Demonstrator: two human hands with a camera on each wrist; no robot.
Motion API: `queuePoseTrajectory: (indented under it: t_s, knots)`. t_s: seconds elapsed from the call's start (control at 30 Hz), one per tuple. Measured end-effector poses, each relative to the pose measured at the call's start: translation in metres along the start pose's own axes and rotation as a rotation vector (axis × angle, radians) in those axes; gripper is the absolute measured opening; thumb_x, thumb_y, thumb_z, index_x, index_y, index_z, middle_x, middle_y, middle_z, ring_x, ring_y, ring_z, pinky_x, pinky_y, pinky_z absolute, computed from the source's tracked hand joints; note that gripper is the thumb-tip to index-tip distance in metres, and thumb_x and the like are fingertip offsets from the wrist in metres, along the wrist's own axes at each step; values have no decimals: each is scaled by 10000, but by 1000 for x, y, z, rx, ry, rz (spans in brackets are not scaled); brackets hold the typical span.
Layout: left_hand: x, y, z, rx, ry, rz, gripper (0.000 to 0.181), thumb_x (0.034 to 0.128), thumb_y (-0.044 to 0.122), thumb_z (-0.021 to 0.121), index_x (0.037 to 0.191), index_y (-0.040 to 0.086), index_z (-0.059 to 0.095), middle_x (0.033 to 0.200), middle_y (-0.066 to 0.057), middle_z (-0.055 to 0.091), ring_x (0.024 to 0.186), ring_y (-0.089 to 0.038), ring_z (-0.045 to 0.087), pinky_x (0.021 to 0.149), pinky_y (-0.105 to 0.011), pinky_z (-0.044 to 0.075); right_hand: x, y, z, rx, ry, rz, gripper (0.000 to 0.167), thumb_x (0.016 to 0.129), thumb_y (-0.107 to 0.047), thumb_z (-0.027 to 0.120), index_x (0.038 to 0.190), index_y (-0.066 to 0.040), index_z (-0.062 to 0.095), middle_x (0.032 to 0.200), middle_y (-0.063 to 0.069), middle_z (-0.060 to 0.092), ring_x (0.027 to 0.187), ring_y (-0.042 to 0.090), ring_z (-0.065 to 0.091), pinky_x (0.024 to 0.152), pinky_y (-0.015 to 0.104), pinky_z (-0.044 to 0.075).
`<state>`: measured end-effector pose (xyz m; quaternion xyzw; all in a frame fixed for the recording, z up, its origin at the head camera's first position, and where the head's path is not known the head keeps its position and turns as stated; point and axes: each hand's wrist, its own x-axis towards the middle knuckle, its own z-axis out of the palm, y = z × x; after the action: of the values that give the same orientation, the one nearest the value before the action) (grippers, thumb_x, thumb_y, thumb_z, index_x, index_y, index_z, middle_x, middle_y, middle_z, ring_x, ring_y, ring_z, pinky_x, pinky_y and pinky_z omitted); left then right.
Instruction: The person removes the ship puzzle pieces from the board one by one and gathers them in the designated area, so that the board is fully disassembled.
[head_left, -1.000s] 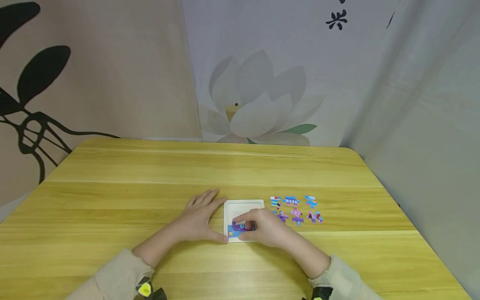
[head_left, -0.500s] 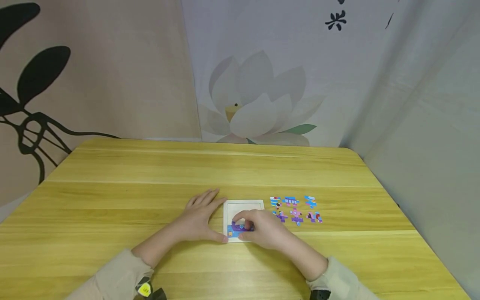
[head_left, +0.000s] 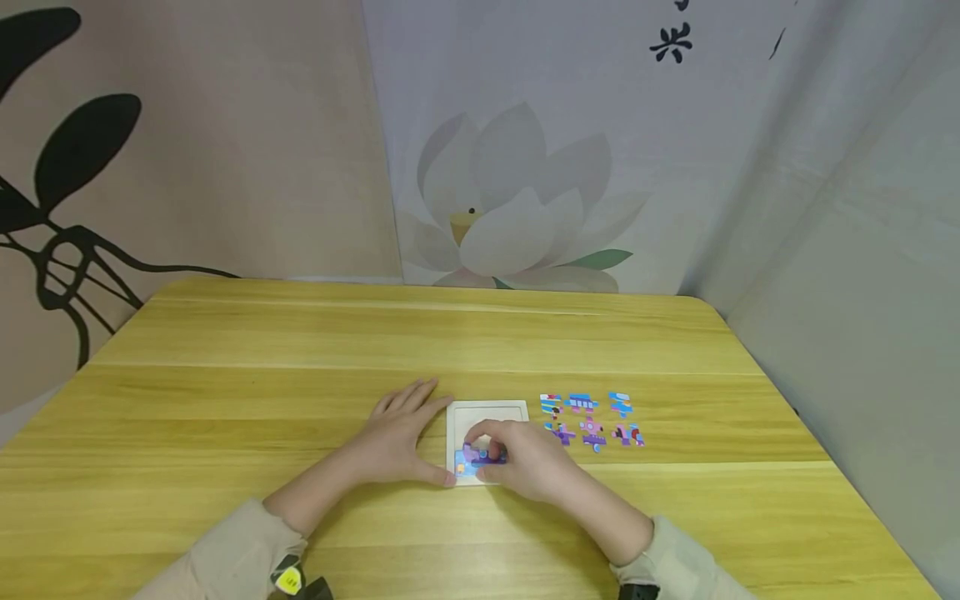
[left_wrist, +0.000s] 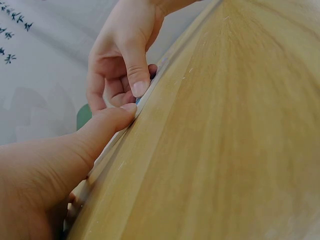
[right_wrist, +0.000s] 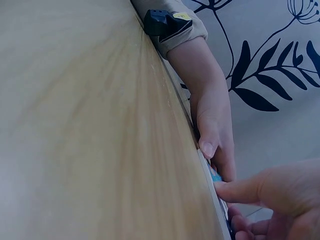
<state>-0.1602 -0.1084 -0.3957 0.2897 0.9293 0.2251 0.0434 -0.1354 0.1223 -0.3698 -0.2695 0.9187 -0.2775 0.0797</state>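
Note:
A white puzzle tray (head_left: 491, 410) lies on the table, with blue and purple pieces (head_left: 467, 464) in its lower left part. My left hand (head_left: 393, 437) is spread at the tray's left side, its thumb touching the lower left corner and its forefinger near the upper left one. Over the tray, my right hand (head_left: 528, 458) has its thumb and bent fingers on a purple piece and hides the tray's lower right part. In the left wrist view, the left thumb (left_wrist: 112, 122) rests on the tray edge beside the right hand (left_wrist: 127, 45).
Several loose puzzle pieces (head_left: 592, 432) lie in two rows to the right of the tray. The wooden table (head_left: 315, 333) reaches back to a curtain (head_left: 517, 192) printed with a flower. Another curtain (head_left: 847, 250) hangs along the right side.
The right forearm has shifted very slightly left and down. Both hands otherwise stay in place at the tray.

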Motion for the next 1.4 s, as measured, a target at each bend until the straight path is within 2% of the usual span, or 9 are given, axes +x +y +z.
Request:
queuePoseTrajectory:
  t_s: [0.27,0.7,1.1,1.4]
  knots:
    - [0,-2,1,3,2,-9,1152,615,785,668,1500,130,330,1570,-175,140,1420,-390,93,1076,-641,67,-1,-1,1,5,32,-1,374,764,-140,791,1071,-247,607,787,-128,596,634,32,510,580,255,432]
    - [-1,0,1,6,-4,-3,1138,628,776,669,1495,118,336,1565,-188,149,1418,-395,97,1076,-642,68,-5,4,10,83,105,-12,371,768,-107,783,1027,-269,572,814,-152,621,571,16,506,531,241,419]
    - [0,1,0,6,-1,-10,1130,628,762,685,1491,116,343,1561,-192,160,1417,-397,104,1075,-644,76,-4,9,9,222,59,-1,332,826,-57,722,1052,-252,578,844,-71,683,591,87,531,548,256,436]
    - [0,1,0,10,2,-14,1132,625,760,689,1492,120,342,1562,-187,162,1419,-391,104,1078,-637,81,-4,8,6,249,41,-5,276,868,-78,696,1070,-227,580,871,-33,689,611,97,533,546,255,436]
